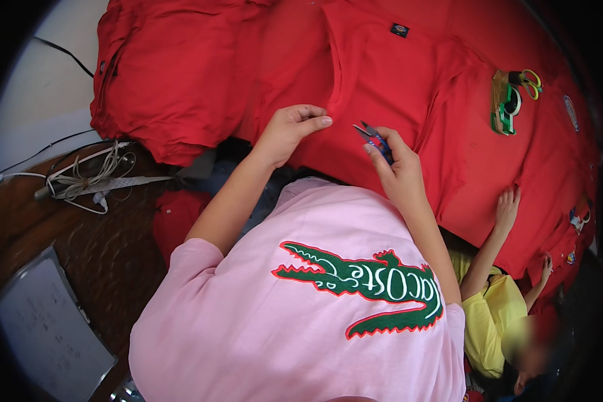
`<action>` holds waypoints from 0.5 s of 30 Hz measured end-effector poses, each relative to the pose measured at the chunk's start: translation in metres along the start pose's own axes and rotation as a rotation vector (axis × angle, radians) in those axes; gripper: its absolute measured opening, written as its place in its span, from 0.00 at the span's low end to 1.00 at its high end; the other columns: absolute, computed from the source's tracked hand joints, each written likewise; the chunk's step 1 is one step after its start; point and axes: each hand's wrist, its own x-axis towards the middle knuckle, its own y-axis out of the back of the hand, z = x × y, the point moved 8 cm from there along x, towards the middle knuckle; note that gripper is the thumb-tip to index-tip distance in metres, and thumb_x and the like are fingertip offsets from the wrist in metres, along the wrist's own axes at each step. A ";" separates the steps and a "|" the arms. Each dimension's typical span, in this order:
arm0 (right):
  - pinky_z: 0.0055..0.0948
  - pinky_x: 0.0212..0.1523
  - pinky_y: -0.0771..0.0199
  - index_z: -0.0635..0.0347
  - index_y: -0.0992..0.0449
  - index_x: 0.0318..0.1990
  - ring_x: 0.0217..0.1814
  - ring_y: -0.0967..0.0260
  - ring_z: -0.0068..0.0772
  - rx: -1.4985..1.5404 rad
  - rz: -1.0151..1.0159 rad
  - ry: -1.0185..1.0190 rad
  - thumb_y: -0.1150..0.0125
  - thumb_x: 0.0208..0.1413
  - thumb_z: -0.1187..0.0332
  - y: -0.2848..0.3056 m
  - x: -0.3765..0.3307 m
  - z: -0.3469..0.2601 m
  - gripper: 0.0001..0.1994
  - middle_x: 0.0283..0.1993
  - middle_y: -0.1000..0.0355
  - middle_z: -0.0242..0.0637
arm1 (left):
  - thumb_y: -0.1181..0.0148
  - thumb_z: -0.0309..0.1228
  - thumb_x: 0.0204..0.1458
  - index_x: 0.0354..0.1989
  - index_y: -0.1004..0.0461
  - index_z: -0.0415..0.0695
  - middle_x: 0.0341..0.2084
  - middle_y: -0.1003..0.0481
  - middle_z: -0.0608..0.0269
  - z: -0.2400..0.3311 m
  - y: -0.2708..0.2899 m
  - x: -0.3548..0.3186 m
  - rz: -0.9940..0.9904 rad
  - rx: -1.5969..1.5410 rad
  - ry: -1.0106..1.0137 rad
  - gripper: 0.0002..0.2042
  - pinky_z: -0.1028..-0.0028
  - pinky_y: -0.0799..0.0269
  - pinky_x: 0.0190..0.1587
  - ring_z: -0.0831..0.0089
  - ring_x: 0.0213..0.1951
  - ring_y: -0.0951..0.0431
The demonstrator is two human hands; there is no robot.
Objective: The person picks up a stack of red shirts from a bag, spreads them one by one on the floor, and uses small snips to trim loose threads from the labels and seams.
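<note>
Red garments (pixel 395 87) lie spread and overlapping in front of me. My left hand (pixel 293 131) is just over the near edge of the cloth, its thumb and fingertips pressed together in a pinch. Whatever may be between them is too small to make out. To its right, my right hand (pixel 398 164) is closed around small thread snips (pixel 375 138) with dark blades and blue grips. The blades point up and left, slightly parted, toward my left fingertips but apart from them.
A tape dispenser (pixel 504 107) and yellow-handled scissors (pixel 530 83) lie on the cloth at the right. A heap of red garments (pixel 174 74) fills the far left. A power strip with tangled cords (pixel 100 177) sits below it. A person in yellow (pixel 496 315) works at the lower right.
</note>
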 end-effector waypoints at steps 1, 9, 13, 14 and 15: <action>0.31 0.30 0.30 0.58 0.25 0.51 0.25 0.32 0.31 -0.020 -0.023 0.007 0.35 0.63 0.64 -0.005 0.002 -0.006 0.13 0.27 0.30 0.40 | 0.34 0.25 0.59 0.48 0.21 0.36 0.42 0.19 0.63 0.000 -0.005 -0.001 -0.008 -0.018 0.001 0.11 0.80 0.27 0.52 0.79 0.45 0.21; 0.32 0.28 0.31 0.58 0.24 0.48 0.23 0.31 0.35 -0.078 -0.031 0.087 0.35 0.63 0.63 -0.024 0.011 -0.023 0.12 0.25 0.29 0.41 | 0.37 0.24 0.61 0.51 0.22 0.34 0.44 0.19 0.60 0.003 -0.020 -0.013 -0.116 -0.099 -0.018 0.12 0.79 0.26 0.53 0.78 0.47 0.21; 0.28 0.26 0.35 0.59 0.23 0.47 0.22 0.37 0.27 0.016 -0.041 0.047 0.36 0.65 0.63 -0.030 0.012 -0.017 0.11 0.22 0.34 0.37 | 0.37 0.25 0.61 0.51 0.22 0.34 0.45 0.19 0.60 0.003 -0.019 -0.014 -0.113 -0.078 -0.030 0.12 0.79 0.26 0.53 0.79 0.47 0.21; 0.28 0.25 0.37 0.59 0.23 0.47 0.22 0.39 0.26 0.026 -0.040 0.044 0.36 0.65 0.64 -0.031 0.012 -0.015 0.10 0.21 0.35 0.36 | 0.37 0.25 0.61 0.51 0.21 0.34 0.44 0.19 0.60 0.003 -0.019 -0.014 -0.115 -0.076 -0.035 0.12 0.79 0.27 0.53 0.79 0.47 0.21; 0.27 0.25 0.38 0.60 0.23 0.47 0.22 0.40 0.24 0.035 -0.038 0.041 0.37 0.65 0.64 -0.032 0.012 -0.014 0.10 0.21 0.36 0.35 | 0.37 0.25 0.61 0.51 0.21 0.35 0.44 0.19 0.61 0.003 -0.018 -0.014 -0.116 -0.072 -0.037 0.11 0.79 0.27 0.53 0.79 0.46 0.21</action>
